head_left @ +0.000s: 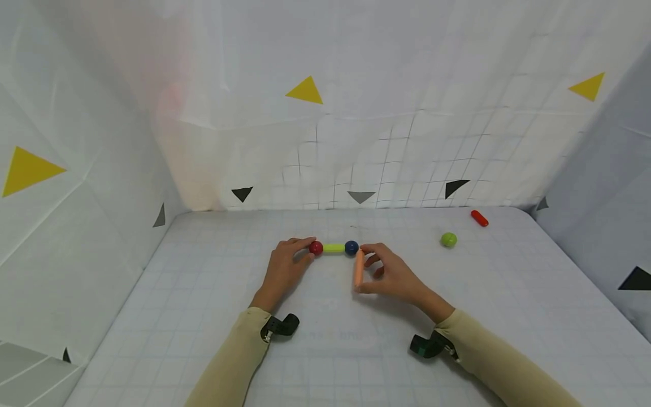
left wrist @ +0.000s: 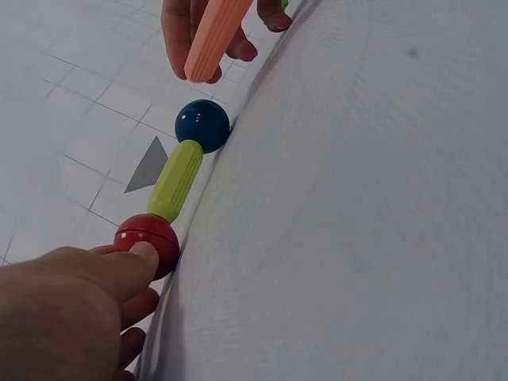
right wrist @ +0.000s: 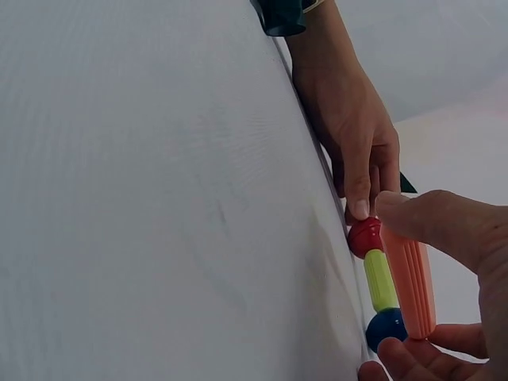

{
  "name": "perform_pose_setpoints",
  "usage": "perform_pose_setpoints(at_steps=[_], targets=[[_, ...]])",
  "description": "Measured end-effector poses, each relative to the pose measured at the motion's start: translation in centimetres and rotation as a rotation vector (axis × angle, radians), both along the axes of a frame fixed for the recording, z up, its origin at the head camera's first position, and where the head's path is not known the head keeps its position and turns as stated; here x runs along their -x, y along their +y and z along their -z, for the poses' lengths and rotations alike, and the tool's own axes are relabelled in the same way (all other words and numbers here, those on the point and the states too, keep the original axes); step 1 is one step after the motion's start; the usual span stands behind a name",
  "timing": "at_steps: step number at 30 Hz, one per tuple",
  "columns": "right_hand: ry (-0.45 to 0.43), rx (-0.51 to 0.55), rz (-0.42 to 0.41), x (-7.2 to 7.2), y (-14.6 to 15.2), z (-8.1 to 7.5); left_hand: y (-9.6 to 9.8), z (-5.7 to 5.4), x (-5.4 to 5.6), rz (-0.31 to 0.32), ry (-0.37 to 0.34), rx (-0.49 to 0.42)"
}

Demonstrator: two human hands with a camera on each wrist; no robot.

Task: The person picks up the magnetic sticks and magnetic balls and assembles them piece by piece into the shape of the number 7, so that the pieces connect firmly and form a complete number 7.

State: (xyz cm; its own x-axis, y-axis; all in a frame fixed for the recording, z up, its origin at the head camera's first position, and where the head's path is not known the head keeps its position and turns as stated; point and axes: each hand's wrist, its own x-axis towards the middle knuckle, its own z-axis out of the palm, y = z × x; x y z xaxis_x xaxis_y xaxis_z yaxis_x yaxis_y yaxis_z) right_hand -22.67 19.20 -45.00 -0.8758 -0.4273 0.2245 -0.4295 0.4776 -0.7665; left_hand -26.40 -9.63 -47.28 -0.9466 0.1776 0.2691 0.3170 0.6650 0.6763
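My left hand (head_left: 286, 268) pinches a red ball (left wrist: 151, 240) between thumb and fingers. A yellow-green ribbed rod (left wrist: 176, 181) runs from that ball to a dark blue ball (left wrist: 202, 125), the three forming a straight line across the table. Just right of the blue ball, my right hand (head_left: 394, 274) holds an orange ribbed rod (head_left: 359, 269) by its two ends, thumb at the near end and a fingertip at the far one. In the left wrist view a gap shows between the orange rod and the blue ball.
A green ball (head_left: 448, 239) lies to the right on the white table (head_left: 325, 350), with a short red rod (head_left: 479, 218) behind it near the back edge. White sheets with yellow and black triangles enclose the table at the back and sides.
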Motion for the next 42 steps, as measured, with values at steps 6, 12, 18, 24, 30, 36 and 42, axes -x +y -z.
perform_pose_setpoints(at_steps=[6, 12, 18, 24, 30, 36, 42], targets=[[0.007, 0.004, -0.004, 0.0, -0.4, 0.1, -0.1, 0.2, 0.2, 0.005, 0.008, 0.004], [0.007, -0.020, -0.003, 0.0, -0.9, 0.2, -0.1, 0.0, 0.2, 0.005, 0.011, 0.012], [0.003, -0.050, 0.003, 0.1, -1.2, 0.2, -0.1, -0.1, 0.1, 0.003, 0.006, 0.011], [0.018, -0.065, 0.000, 0.2, -1.5, 0.2, -0.1, -0.1, 0.2, 0.001, 0.004, 0.001], [0.029, -0.086, 0.006, 0.2, -1.8, 0.3, -0.1, -0.1, 0.2, -0.004, -0.003, -0.008], [0.049, -0.088, 0.008, 0.2, -1.9, 0.4, 0.0, 0.0, 0.2, -0.008, -0.009, -0.002], [0.066, -0.090, 0.002, 0.0, -2.0, 0.4, -0.1, 0.1, 0.2, -0.005, 0.008, 0.007]])
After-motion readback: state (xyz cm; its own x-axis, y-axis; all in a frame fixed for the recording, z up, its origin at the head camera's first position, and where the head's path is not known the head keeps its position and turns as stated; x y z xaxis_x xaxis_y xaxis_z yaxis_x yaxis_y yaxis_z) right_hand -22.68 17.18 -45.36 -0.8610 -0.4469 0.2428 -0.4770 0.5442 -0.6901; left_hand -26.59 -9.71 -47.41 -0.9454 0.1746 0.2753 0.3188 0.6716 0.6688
